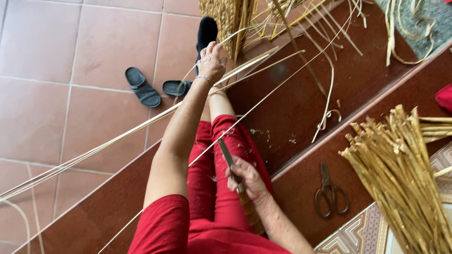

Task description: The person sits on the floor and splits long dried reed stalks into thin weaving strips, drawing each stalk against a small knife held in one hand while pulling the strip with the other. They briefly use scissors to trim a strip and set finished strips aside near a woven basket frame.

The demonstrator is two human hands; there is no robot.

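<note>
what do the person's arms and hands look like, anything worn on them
Both arms are bare from the short red sleeves down. The left hand has a thin beaded bracelet at the wrist. The right hand shows no ring, watch or glove. The red sleeves match the red trousers.

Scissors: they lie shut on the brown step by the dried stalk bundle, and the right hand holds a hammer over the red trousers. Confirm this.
Not a hammer: in the head view the right hand holds a knife. The scissors and stalk bundle are as stated.

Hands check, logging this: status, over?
Left hand grips long cane strips. Right hand holds knife over lap. Scissors idle on step; nothing blocking.
</note>
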